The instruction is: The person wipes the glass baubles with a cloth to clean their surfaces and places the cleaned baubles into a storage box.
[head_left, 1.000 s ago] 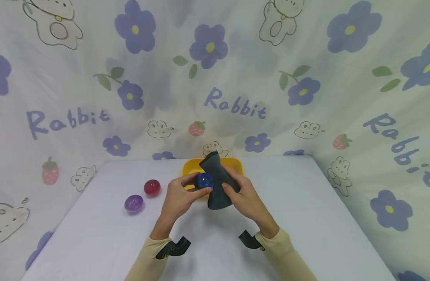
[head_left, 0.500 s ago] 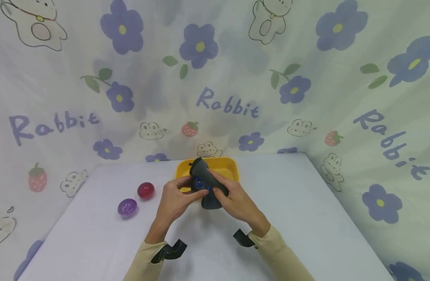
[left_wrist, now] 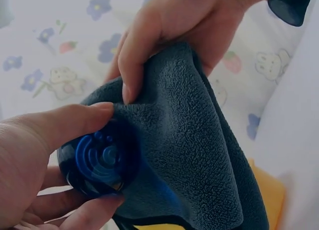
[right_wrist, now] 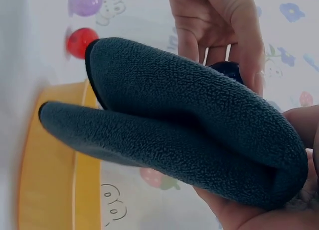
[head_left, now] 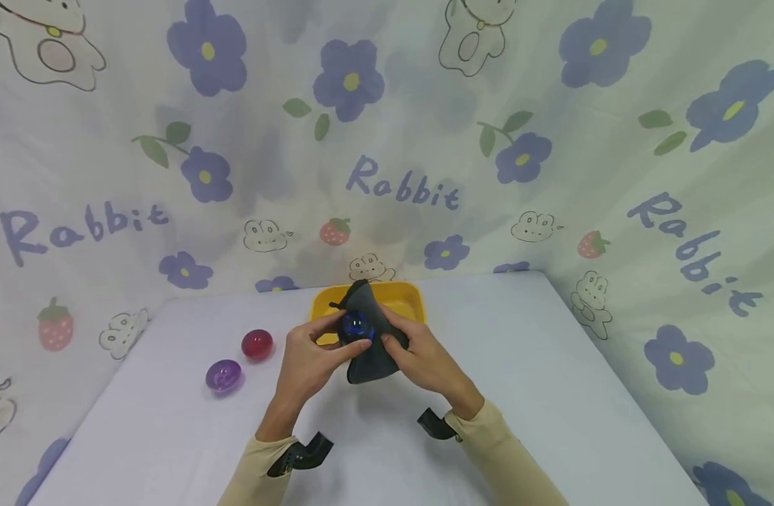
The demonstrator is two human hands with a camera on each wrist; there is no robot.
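Note:
Between the thumb and fingers of my left hand [head_left: 311, 357] is a shiny dark-blue ball [left_wrist: 102, 158] with raised curved ridges. My right hand [head_left: 428, 357] pinches a folded dark grey-green plush cloth [left_wrist: 187, 140] and holds it against the ball's right side. In the right wrist view the cloth [right_wrist: 189, 90] hangs doubled over, with a dark edging, and hides most of the ball. Both hands are raised above the white table [head_left: 520, 393], in front of a yellow tray [head_left: 415, 299].
Left of the hands, a red ball [head_left: 257, 345] and a purple ball [head_left: 224, 377] lie on the table. A patterned curtain [head_left: 399, 140] rises behind the table's back edge. Each sleeve carries a black strap-like piece [head_left: 301, 455].
The cloth has swung across the ball and back, so the ball's face shows again. Both hands keep their holds. The whole head view has shifted slightly; the red and purple balls stay put.

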